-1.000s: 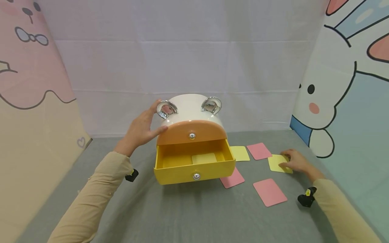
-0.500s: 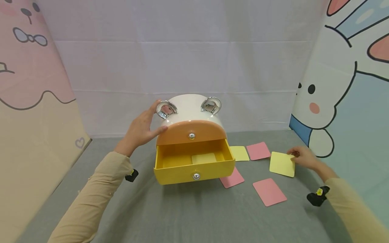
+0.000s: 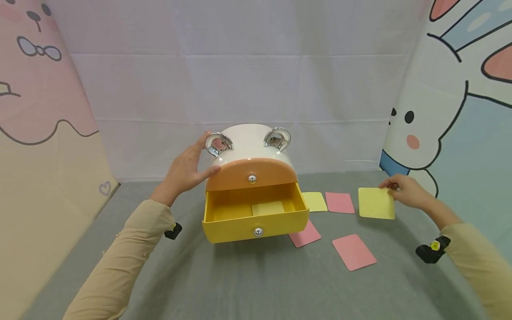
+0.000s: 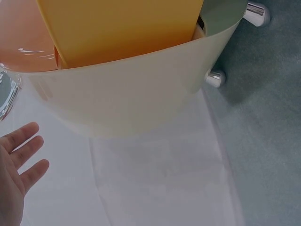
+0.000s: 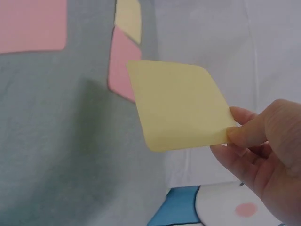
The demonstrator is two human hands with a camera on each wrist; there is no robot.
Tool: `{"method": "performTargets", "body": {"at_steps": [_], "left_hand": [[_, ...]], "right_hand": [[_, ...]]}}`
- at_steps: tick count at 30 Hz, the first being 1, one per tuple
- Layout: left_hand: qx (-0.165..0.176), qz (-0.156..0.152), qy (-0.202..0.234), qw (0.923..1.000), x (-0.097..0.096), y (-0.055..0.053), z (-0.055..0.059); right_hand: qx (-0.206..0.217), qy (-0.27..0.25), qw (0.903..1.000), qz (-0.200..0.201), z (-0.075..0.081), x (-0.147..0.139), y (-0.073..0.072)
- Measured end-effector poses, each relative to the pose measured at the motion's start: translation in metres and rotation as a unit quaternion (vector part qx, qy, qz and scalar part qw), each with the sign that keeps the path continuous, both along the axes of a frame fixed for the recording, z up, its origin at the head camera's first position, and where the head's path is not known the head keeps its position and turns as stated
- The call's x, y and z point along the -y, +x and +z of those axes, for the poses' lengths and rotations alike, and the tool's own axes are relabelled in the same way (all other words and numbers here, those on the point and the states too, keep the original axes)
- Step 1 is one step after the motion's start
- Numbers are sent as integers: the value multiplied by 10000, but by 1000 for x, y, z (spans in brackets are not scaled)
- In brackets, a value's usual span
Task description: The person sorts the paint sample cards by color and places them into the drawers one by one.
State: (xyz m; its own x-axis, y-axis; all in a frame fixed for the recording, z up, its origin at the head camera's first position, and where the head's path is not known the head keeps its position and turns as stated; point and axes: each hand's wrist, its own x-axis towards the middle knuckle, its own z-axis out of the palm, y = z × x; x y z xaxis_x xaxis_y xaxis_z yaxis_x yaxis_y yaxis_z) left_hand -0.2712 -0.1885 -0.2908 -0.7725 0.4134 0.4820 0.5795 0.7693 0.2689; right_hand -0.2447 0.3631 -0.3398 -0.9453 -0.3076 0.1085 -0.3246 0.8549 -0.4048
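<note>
A small white storage box (image 3: 250, 140) with two shiny silver ears stands mid-table. Its orange upper drawer (image 3: 232, 176) is closed, while the yellow lower drawer (image 3: 232, 231) is pulled out with a yellow card (image 3: 268, 208) inside. My left hand (image 3: 184, 171) rests against the box's left side, thumb by the orange drawer's edge; the left wrist view shows its fingers straight. At the right, my right hand (image 3: 410, 193) pinches another yellow card (image 3: 375, 203) by its edge between thumb and fingers. That card (image 5: 181, 106) is raised above the table in the right wrist view.
Right of the box lie a yellow card (image 3: 314, 202) and a pink card (image 3: 339, 202). One pink card (image 3: 306, 235) is partly hidden by the drawer; another pink card (image 3: 354, 252) lies nearer. A white cloth (image 3: 340, 89) hangs behind the grey table (image 3: 260, 284).
My right hand has taken hold of the yellow card, lifted it off the table and moved rightward. The pink card beside it has turned slightly. My left hand stays on the box.
</note>
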Motion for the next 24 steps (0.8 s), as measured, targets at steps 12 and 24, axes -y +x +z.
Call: {"method": "performTargets", "body": {"at_steps": [12,24], "left_hand": [[-7,7,-10,10000,0,2,1],[-110,-72,20,9999,1,0,-1]], "right_hand": [[-485,-98,9987,-116,51,59,5],[-832,-689,9923,605,92,116,19]]}}
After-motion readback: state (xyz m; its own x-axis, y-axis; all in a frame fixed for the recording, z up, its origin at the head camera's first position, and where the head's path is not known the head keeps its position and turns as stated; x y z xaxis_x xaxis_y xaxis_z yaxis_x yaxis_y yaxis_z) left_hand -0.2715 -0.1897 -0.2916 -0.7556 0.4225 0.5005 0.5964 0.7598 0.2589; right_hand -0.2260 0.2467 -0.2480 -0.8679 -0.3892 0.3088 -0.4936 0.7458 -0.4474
